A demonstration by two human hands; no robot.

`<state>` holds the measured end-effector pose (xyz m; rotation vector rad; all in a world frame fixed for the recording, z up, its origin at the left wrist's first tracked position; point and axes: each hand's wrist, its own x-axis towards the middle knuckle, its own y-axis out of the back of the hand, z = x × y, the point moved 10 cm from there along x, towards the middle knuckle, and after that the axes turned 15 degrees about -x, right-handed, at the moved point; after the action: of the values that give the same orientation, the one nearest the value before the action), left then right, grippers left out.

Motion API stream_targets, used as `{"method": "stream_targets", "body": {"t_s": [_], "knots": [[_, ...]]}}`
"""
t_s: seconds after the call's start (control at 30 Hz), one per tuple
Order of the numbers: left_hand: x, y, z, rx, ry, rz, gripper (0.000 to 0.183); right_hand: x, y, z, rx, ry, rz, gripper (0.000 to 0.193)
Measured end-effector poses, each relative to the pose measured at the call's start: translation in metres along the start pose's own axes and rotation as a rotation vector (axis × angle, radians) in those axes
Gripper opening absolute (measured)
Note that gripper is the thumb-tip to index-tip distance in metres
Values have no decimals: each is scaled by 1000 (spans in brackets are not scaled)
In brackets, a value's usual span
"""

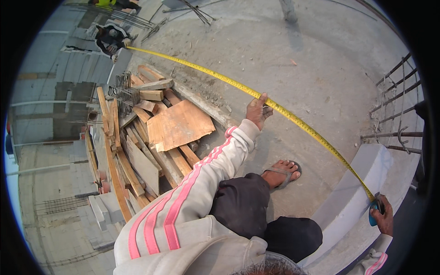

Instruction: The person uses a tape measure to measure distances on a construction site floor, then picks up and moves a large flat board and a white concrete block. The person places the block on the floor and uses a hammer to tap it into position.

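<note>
A long yellow tape measure blade [302,126] stretches across the floor from the far left to the lower right. My left hand [259,112] pinches the blade partway along, thumb and fingers closed on it. At the lower right my right hand [386,215] grips the blue and black tape measure case [373,211], from which the blade comes out, beside a pale block ledge [353,192]. At the far left a crouching co-worker [111,40] in a dark top has a hand at the blade's other end, next to a pale block [120,64].
Left of me lies a pile of scrap timber [137,151] with a plywood sheet [179,124] on top and bent steel stirrups [123,90] behind. Steel bars [398,87] stick out at the right. My sandalled foot [282,174] rests on the dusty concrete floor [316,73].
</note>
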<state>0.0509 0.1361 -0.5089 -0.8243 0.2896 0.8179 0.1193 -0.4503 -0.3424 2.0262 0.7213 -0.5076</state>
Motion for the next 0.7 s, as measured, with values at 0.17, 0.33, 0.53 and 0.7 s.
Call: {"method": "stream_targets", "body": {"t_s": [0.17,0.33,0.53,0.7], "knots": [[4,-3,0,35,0,3,31,3,2,-16,-36,30,-57,61],[6,-14,0,45,31,3,31,4,6,-19,-127,4,-61,72],[0,-39,-11,100,69,-108,33,13,13,-27,-114,31,57,79],[-1,-41,-41,198,141,-153,35,19,4,-8,-134,-8,-67,81]]}}
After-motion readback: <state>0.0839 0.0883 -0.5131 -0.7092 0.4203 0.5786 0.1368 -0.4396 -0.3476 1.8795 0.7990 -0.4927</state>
